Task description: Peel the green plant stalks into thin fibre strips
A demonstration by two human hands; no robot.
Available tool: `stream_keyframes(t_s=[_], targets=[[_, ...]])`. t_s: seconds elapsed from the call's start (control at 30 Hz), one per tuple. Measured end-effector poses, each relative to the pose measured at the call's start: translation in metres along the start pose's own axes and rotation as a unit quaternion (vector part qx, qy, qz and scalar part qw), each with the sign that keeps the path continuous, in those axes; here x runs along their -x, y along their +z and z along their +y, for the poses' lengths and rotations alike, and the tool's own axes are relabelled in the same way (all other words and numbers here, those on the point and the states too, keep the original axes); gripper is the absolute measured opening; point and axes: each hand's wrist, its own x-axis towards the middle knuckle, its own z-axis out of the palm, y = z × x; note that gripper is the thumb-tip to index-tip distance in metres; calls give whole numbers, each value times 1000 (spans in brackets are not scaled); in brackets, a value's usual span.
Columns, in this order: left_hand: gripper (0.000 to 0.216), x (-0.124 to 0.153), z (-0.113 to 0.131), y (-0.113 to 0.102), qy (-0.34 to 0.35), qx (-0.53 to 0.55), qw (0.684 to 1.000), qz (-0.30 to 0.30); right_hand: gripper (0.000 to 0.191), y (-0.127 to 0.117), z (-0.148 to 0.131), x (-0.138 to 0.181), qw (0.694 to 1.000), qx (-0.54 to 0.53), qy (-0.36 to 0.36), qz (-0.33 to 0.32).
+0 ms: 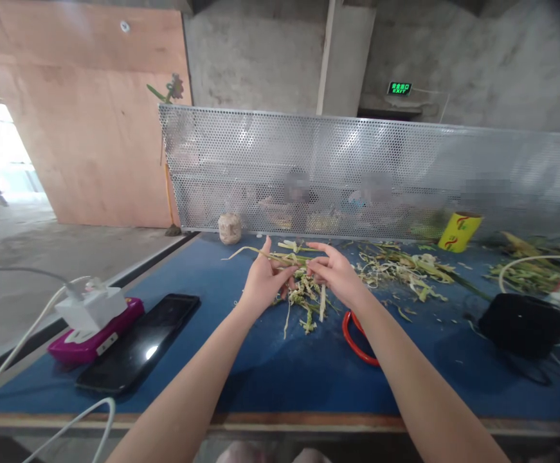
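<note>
My left hand (265,278) is closed round a thin pale-green plant stalk (245,251), whose end sticks out past the thumb to the left. Fingertips of my right hand (335,269) pinch together at the other end, close to the left fingers; its index finger reaches forward. What exactly lies between those fingertips is partly hidden. Below and between the hands is a loose heap of stripped leaves and stem bits (308,296) on the blue tabletop (270,360). Under my right forearm shows a red loop-shaped handle (357,341), the rest of it covered.
To the left lie a black phone (139,344) and a purple power strip (96,331) with white plugs. More plant scraps (405,270), a yellow tube (460,231) and a black object (523,325) are rightward. A perforated metal screen (260,148) borders the back, beside a whitish lump (230,228).
</note>
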Motion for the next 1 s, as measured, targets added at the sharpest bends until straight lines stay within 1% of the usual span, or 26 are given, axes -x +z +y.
stream_keyframes(t_s=[0.1, 0.23, 0.3, 0.4, 0.47, 0.57, 0.63, 0.77, 0.87, 0.93, 1.0], targets=[[95, 1, 2, -2, -8, 42, 999, -15, 37, -5, -1, -1, 999, 3, 18, -32], [93, 3, 6, -1, -44, 70, 996, -43, 26, -8, 3, -3, 996, 0, 59, -63], [94, 5, 7, 0, -51, 68, 995, -53, 31, -6, 6, -3, 995, 35, 71, -53], [97, 6, 7, 1, -56, 60, 994, -66, 40, -3, 7, -2, 987, 127, 94, -31], [98, 6, 7, 1, -56, 51, 995, -70, 41, -1, 6, -1, 981, 158, 106, -18], [99, 5, 5, -1, -53, 41, 995, -70, 39, 1, 3, 0, 979, 184, 88, 28], [100, 5, 3, -2, -52, 39, 995, -72, 38, 2, 3, 0, 976, 202, 70, 32], [102, 4, 0, -3, -50, 49, 994, -89, 33, 6, 4, 1, 984, 172, 45, 7], [106, 4, 0, -2, -46, 59, 993, -92, 31, 9, 4, 2, 989, 136, 54, -4], [106, 4, 1, -1, -46, 67, 993, -83, 30, 11, 4, 2, 992, 111, 55, -1], [102, 4, 2, 0, -47, 73, 994, -69, 27, 13, 4, 2, 996, 84, 36, 20]])
